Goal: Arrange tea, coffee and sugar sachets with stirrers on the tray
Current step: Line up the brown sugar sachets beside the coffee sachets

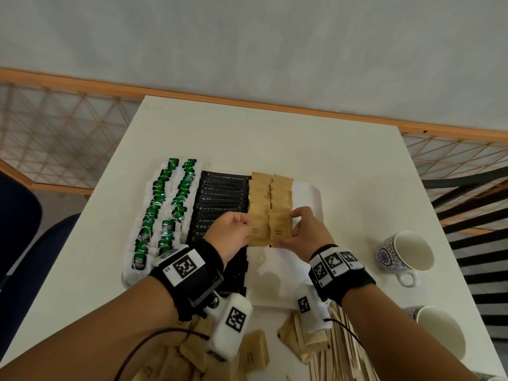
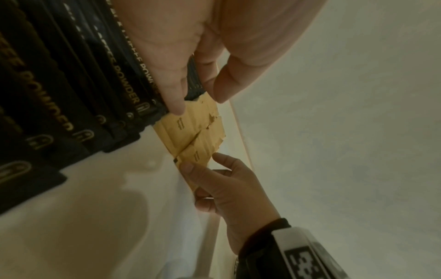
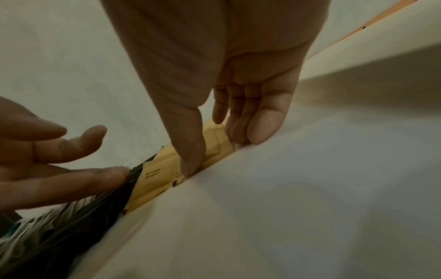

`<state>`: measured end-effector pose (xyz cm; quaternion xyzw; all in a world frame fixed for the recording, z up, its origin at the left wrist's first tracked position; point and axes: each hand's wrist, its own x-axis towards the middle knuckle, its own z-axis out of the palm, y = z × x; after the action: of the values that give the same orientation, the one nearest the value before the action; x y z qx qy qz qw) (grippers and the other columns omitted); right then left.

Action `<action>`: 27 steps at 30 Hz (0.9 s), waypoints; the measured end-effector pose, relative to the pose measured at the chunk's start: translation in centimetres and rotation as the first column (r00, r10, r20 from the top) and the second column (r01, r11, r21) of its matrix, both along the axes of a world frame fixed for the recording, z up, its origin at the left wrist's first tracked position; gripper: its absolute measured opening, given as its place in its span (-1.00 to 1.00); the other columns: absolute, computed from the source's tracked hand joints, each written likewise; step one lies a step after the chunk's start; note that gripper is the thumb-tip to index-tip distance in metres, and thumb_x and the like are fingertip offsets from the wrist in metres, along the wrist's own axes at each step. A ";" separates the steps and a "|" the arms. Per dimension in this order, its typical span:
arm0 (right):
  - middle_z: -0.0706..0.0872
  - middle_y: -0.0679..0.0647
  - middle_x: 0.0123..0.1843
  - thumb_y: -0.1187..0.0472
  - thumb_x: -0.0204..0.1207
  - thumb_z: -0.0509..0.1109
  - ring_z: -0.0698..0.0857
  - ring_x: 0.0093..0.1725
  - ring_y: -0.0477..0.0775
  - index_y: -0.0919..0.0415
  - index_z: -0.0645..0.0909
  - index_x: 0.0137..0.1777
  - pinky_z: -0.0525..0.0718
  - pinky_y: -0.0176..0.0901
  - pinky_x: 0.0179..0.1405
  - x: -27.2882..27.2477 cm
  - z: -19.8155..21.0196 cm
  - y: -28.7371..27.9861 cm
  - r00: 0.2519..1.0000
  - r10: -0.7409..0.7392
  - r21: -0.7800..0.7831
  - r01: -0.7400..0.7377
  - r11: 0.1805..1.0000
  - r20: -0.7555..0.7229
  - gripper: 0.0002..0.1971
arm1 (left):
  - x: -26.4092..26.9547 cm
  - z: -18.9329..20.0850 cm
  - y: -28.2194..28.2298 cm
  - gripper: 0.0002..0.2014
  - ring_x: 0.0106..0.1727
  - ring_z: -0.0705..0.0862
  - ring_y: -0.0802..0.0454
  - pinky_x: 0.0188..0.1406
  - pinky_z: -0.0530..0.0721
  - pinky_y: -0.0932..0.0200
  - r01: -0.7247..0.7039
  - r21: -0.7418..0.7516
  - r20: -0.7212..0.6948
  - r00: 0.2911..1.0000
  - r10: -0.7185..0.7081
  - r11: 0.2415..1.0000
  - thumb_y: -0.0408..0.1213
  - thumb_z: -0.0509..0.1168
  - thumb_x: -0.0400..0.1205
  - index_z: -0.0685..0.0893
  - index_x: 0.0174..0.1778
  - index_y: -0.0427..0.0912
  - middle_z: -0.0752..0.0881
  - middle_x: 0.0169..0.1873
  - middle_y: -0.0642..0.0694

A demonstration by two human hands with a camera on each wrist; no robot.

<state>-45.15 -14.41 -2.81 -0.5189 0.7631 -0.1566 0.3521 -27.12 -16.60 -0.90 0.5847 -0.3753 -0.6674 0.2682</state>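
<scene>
tray (image 1: 309, 193): tea bags (image 1: 160, 213) | coffee sachets (image 1: 221, 199) | sugar sachets (image 1: 270, 202)

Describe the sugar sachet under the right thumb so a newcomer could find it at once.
Start at the white tray on the table: green tea bags, then black coffee sachets, then two columns of brown sugar sachets. It is the nearest sachet in the right-hand column, touched by the right hand. Unlike those behind, its printed face is fully exposed.

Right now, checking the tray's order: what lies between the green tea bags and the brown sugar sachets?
A column of black coffee sachets fills the stretch between the green tea bags and the brown sugar sachets; the head view shows it.
</scene>
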 end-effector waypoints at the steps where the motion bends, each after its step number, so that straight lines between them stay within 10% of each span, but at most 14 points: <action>1: 0.61 -0.04 -0.18 0.02 0.22 0.66 0.65 -0.15 0.01 0.05 0.30 0.34 0.64 -0.16 -0.20 0.0 0.1 0.0 1.000 -0.011 0.001 0.011 1.000 0.008 -0.24 | 0.0 0.0 -0.2 -0.79 0.22 0.67 -0.11 0.08 0.69 0.18 -0.001 0.003 -0.001 1.000 0.001 1.000 -0.52 0.20 0.62 0.62 0.05 -0.15 0.66 0.19 -0.26; 6: 0.60 0.02 0.03 -0.01 0.19 0.68 0.66 0.12 0.09 0.08 0.14 0.56 0.65 -0.09 0.10 0.2 0.1 -0.1 0.999 -0.043 0.019 0.043 0.999 0.023 0.02 | -0.1 -0.3 -0.3 -0.78 0.18 0.67 -0.06 -0.06 0.71 0.21 0.018 0.022 0.004 1.000 -0.018 1.000 -0.51 0.23 0.61 0.58 0.12 -0.19 0.63 0.22 -0.23; 12: 0.64 -0.03 -0.14 0.01 0.26 0.64 0.65 -0.11 -0.03 0.06 0.24 0.53 0.56 -0.26 -0.21 0.0 0.1 -0.2 0.999 -0.051 0.049 0.050 0.998 0.018 -0.11 | 0.0 0.2 -0.1 -0.80 0.19 0.67 -0.07 0.03 0.70 0.16 0.017 0.007 0.011 1.000 -0.017 1.000 -0.50 0.25 0.62 0.58 0.05 -0.12 0.63 0.20 -0.21; 20: 0.67 -0.14 -0.23 0.03 0.53 0.39 0.65 -0.21 -0.10 -0.10 0.65 -0.04 0.61 -0.26 -0.20 0.1 4.8 6.3 0.982 0.111 -0.020 -0.116 0.993 -0.154 -0.94 | 3.3 3.3 2.9 -0.91 -0.01 0.72 -0.01 -0.16 0.74 0.18 0.280 -0.090 0.176 0.949 -0.261 0.956 -0.34 0.29 0.65 0.62 0.02 -0.09 0.70 0.03 -0.16; 27: 0.48 -0.12 0.32 0.13 0.43 0.44 0.57 0.11 -0.10 -0.13 0.47 0.41 0.56 -0.26 0.12 1.1 4.4 14.3 0.826 0.473 0.234 -0.417 0.878 -0.306 -0.47 | 10.2 3.1 8.5 -0.77 0.00 0.67 0.06 0.17 0.68 0.00 0.613 -0.106 0.522 0.705 -0.481 0.783 -0.30 0.46 0.50 0.62 -0.04 0.08 0.69 -0.01 0.00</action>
<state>-44.07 -0.08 1.59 -0.6729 0.6811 0.0868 0.2752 -16.91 -8.10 2.22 0.5454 -0.6737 -0.4975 0.0346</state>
